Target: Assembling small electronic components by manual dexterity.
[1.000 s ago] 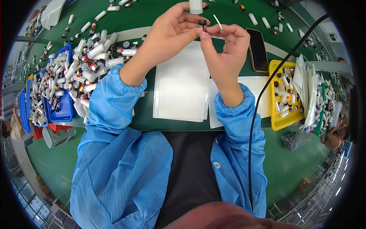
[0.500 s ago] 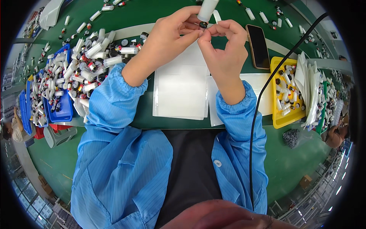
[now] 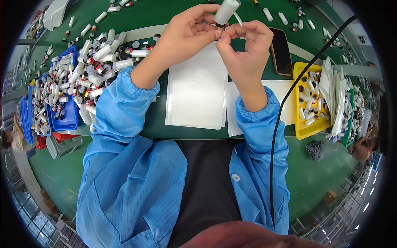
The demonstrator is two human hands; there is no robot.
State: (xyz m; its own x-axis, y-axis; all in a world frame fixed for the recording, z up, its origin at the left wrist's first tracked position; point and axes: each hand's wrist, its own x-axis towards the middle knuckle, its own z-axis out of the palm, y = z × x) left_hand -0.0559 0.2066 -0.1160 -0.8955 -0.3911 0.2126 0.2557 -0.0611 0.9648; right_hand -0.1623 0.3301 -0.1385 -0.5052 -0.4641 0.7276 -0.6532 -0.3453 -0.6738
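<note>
Above the far end of the sheets, my left hand [image 3: 184, 37] closes its fingers around the dark lower end of a white cylinder [image 3: 226, 11]. The cylinder stands tilted, its round end up and leaning right. My right hand [image 3: 247, 51] pinches close against the cylinder's dark end, thumb and forefinger nearly meeting the left fingertips. A thin white strip [image 3: 238, 19] juts up beside the right fingers; what holds its lower end is hidden. Beneath the hands lie stacked white sheets [image 3: 195, 99] in clear sleeves.
A large heap of white cylinders [image 3: 101, 62] with dark and red ends lies left, around a blue tray [image 3: 66, 120]. On the right are a phone [image 3: 282, 51], a yellow tray [image 3: 302, 131] of similar pieces and a black cable [image 3: 283, 101]. More pieces are scattered at the back.
The white cylinder has tipped further right, showing more of its round end. The white strip has shifted and leans more upright beside it. My right hand has moved slightly right.
</note>
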